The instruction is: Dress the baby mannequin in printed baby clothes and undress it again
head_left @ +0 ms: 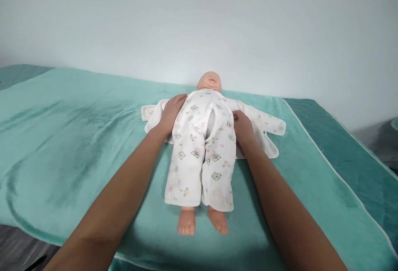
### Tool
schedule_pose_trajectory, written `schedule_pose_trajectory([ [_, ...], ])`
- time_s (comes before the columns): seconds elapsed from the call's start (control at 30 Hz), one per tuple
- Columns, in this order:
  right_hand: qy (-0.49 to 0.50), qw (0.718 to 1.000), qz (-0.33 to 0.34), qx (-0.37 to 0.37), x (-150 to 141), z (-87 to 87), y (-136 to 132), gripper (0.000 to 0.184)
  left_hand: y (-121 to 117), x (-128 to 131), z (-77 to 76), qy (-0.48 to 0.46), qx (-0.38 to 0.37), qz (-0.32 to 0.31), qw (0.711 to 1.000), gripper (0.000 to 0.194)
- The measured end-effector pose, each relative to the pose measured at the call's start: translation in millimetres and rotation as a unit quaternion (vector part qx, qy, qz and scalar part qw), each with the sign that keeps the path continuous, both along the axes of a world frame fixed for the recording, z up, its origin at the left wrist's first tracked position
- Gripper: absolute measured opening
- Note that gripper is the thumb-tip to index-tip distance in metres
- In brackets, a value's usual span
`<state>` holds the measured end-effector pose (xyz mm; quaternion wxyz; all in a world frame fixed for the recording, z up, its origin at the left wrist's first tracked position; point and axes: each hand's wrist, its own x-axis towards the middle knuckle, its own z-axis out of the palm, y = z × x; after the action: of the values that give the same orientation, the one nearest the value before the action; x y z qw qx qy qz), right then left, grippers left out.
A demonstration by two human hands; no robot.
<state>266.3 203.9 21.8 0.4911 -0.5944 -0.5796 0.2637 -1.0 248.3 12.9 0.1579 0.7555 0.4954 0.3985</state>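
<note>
A baby doll (210, 81) lies on its back, head towards the wall and bare feet towards me. White baby trousers (188, 151) with small bear prints cover its legs and reach up over its trunk; they have an open slit at the crotch. Under the doll a matching baby shirt (264, 132) is spread, its sleeves out to both sides. My left hand (174, 111) rests along the left edge of the trousers, fingers stretched out. On the other side, my right hand (243, 126) has its fingers curled at the trousers' edge; its fingertips are partly hidden.
A light green blanket (77, 138) covers the surface under the doll. Darker green cloth (342, 138) shows at the right, beyond a white-edged seam. A pale wall (199, 22) rises directly behind the doll's head. Grey floor (18, 248) is seen at bottom left.
</note>
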Motion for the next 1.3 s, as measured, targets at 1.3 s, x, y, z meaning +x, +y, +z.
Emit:
schedule_pose_trajectory([
  [1.3, 0.265, 0.958, 0.028, -0.106, -1, 1.6, -21, 0.021, -64, 8, 6.4, -0.409, -0.409, -0.023, 0.815, 0.032],
])
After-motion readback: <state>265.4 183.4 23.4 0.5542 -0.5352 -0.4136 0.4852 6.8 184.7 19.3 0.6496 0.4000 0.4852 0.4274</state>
